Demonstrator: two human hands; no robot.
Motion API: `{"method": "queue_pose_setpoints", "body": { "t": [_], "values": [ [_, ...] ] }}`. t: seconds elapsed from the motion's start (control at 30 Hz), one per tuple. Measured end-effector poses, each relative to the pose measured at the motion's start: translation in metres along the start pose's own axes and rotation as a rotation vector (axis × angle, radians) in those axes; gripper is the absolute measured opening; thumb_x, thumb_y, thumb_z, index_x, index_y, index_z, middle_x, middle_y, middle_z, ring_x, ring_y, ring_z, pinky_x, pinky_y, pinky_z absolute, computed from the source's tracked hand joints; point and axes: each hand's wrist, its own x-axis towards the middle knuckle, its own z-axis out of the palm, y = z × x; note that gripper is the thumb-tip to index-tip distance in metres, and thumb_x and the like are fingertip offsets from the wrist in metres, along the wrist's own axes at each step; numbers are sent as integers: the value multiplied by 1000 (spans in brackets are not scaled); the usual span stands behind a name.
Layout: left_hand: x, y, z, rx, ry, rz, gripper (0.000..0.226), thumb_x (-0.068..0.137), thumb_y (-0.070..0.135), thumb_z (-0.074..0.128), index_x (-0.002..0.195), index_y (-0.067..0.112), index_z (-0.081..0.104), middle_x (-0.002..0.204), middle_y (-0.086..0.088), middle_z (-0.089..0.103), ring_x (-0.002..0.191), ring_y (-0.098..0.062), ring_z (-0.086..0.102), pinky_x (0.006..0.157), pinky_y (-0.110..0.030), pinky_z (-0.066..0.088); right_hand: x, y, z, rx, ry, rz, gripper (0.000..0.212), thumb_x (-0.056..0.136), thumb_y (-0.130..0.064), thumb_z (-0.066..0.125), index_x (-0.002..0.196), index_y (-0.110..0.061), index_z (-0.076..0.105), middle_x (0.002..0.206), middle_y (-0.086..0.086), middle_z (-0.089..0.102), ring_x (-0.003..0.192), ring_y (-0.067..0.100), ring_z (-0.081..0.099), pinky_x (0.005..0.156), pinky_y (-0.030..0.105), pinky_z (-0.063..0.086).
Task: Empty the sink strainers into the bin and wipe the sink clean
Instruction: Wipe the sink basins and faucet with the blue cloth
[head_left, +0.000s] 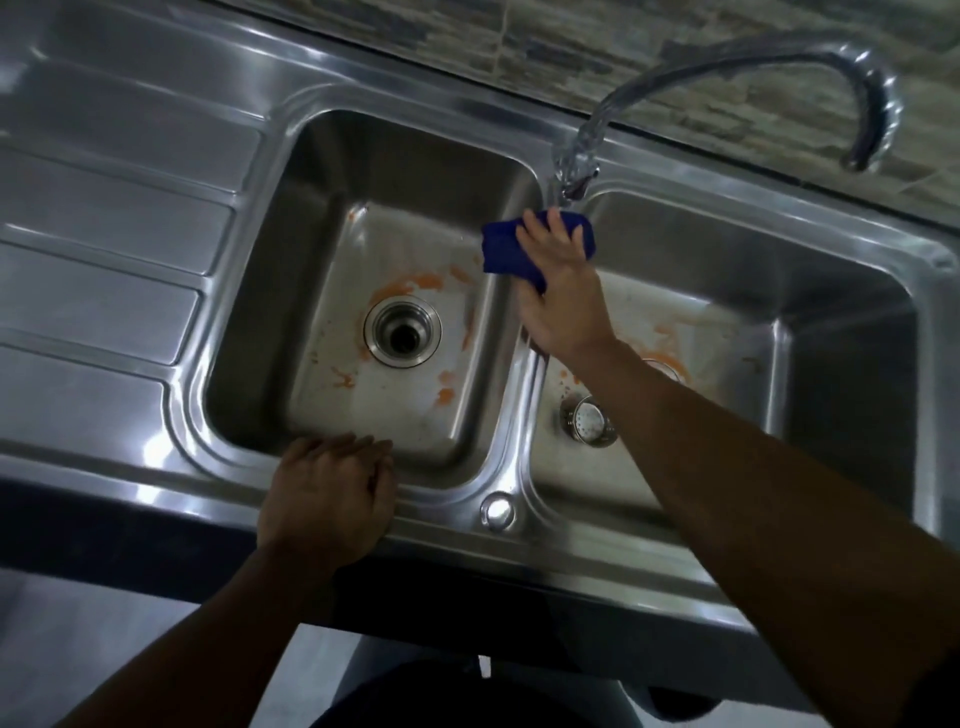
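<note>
Head view: your right hand (558, 291) lies flat on the blue cloth (506, 249), fingers (540, 228) straight and spread, pressing it onto the divider of the sink (447, 496), just below the tap (571, 171). Your left hand (327, 499) rests on the front rim, fingers bent at the basin edge (gripping or only resting, cannot tell). Left bowl (260, 312): open drain (402, 335), orange smears (410, 286) around it. Right bowl (831, 364): strainer (589, 421) lies on its floor, beside your forearm.

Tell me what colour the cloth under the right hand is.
The cloth is dark blue, head view.
</note>
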Motion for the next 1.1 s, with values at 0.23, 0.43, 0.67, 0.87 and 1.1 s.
{"method": "queue_pose_setpoints", "body": {
  "t": [0.23, 0.43, 0.67, 0.87, 1.1],
  "values": [
    [8, -4, -1, -61, -91, -55, 38, 91, 37, 47, 117, 22, 72, 108, -1, 77, 96, -22, 72, 91, -37, 52, -114, -51, 18, 23, -30, -24, 58, 87, -21, 49, 141, 0, 53, 152, 12, 48, 149, 34, 30, 124, 57, 15],
    [59, -39, -11, 32, -135, -90, 55, 98, 27, 45, 150, 9, 43, 155, -15, 44, 148, -31, 35, 125, -43, 17, -150, -64, 23, 20, -107, -53, 61, 85, -20, 47, 143, -4, 52, 155, 8, 44, 151, 28, 28, 125, 51, 15],
    [89, -112, -36, 13, 194, -36, 63, 92, 20, 53, 150, 0, 39, 161, -23, 30, 152, -40, 23, 123, -60, 19, -32, -27, 6, -81, -94, 16, 64, 89, -1, 58, 151, -6, 41, 161, 10, 33, 155, 29, 15, 127, 51, 6],
    [115, -147, -36, 44, 257, -91, 66, 105, 46, 15, 158, 8, 21, 166, -16, 19, 156, -31, 14, 126, -53, 13, 22, -24, 13, -12, 32, 244, 70, 90, 12, 54, 152, -16, 37, 164, 5, 28, 155, 28, 11, 124, 51, 18],
    [115, -147, -40, 57, 261, -78, 67, 104, 45, 22, 158, 6, 21, 167, -15, 17, 157, -29, 11, 127, -51, 13, 42, -28, 33, -65, 166, 294, 75, 86, 19, 51, 151, -15, 37, 163, 8, 28, 141, 8, 3, 113, 57, 40]
  ]
}}
